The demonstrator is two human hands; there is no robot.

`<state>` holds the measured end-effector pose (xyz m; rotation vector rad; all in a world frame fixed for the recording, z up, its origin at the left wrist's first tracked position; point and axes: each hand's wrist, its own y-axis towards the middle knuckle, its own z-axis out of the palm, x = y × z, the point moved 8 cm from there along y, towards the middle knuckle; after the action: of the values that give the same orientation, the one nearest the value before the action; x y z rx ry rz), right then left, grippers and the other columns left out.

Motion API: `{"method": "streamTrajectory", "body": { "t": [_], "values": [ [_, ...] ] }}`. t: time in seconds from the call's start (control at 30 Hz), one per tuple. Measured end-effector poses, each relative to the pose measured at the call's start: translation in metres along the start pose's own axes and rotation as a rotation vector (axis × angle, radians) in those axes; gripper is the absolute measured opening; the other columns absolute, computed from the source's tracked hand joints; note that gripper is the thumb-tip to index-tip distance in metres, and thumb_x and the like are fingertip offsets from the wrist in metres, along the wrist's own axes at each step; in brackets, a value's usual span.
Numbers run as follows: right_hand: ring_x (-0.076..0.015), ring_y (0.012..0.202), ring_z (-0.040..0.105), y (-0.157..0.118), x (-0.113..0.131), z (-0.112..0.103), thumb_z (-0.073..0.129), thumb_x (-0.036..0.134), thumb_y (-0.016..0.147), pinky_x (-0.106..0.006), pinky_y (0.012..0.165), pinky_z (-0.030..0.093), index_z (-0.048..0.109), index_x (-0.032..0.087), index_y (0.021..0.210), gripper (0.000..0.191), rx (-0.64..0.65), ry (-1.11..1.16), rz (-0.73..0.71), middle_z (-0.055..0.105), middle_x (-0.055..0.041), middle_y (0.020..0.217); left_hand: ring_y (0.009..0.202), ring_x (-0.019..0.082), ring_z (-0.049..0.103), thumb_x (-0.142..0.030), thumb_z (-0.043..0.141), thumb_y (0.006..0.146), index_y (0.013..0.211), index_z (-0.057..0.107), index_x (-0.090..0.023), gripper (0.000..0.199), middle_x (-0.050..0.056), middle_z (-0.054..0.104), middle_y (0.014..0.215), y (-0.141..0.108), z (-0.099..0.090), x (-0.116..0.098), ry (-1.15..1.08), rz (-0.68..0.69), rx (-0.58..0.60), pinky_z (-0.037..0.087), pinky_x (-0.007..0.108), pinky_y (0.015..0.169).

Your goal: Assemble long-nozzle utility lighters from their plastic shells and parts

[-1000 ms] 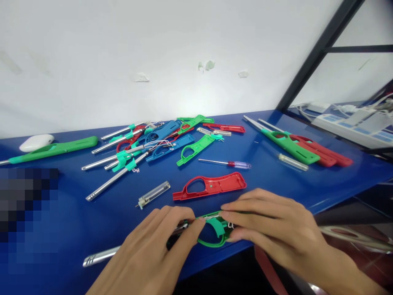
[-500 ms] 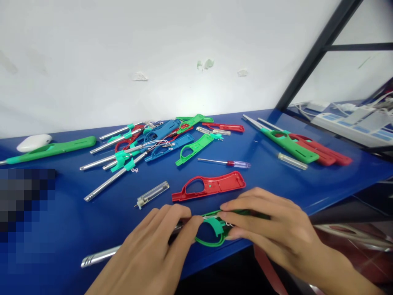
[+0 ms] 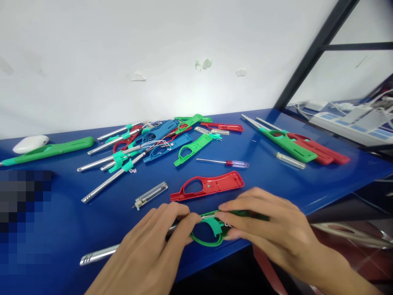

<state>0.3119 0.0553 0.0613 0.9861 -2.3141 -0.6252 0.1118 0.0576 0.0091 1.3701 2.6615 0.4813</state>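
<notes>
A green lighter shell [image 3: 206,242] with a teal trigger [image 3: 214,225] and thin wires lies at the table's front edge, between both hands. My left hand [image 3: 150,241] is closed round the neck of the shell, where a metal tube [image 3: 100,254] sticks out to the left. The fingers of my right hand [image 3: 264,223] press on the shell's handle and the wires beside the trigger. Just behind lies a red shell half [image 3: 215,186], and to its left a clear fuel tank [image 3: 151,195].
Shell halves, such as a blue one [image 3: 168,147], and metal tubes [image 3: 107,180] lie in a heap behind. A screwdriver [image 3: 222,163] is mid-table. Assembled lighters [image 3: 287,143] lie right, another [image 3: 55,150] left beside a white case [image 3: 30,144].
The view has shifted slightly. Both hands keep their hold on the green shell, and my left fingertips have moved a little to the left.
</notes>
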Motion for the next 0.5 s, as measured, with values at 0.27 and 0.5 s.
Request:
{"method": "streamTrajectory", "body": {
  "t": [0.27,0.5],
  "values": [
    [-0.0156,0.087,0.073,-0.001,-0.001,0.001,0.059,0.024,0.112,-0.026,0.077,0.064,0.081,0.018,0.112,0.023,-0.011,0.008,-0.008,0.084,-0.0051,0.108,0.112,0.029,0.076,-0.003,0.043,0.093,0.142,0.057,-0.015,0.052,0.012,0.075,0.128,0.018,-0.010,-0.011,0.115,0.019,-0.035,0.066,0.045,0.092],
    [-0.0156,0.087,0.072,-0.002,-0.001,0.002,0.061,0.024,0.111,-0.026,0.076,0.063,0.081,0.017,0.114,0.021,-0.011,0.002,-0.006,0.083,-0.0060,0.109,0.112,0.031,0.076,-0.009,0.029,0.105,0.143,0.057,-0.023,0.049,0.008,0.075,0.129,0.012,-0.010,-0.015,0.030,-0.076,-0.121,0.062,0.050,0.092]
  ]
}}
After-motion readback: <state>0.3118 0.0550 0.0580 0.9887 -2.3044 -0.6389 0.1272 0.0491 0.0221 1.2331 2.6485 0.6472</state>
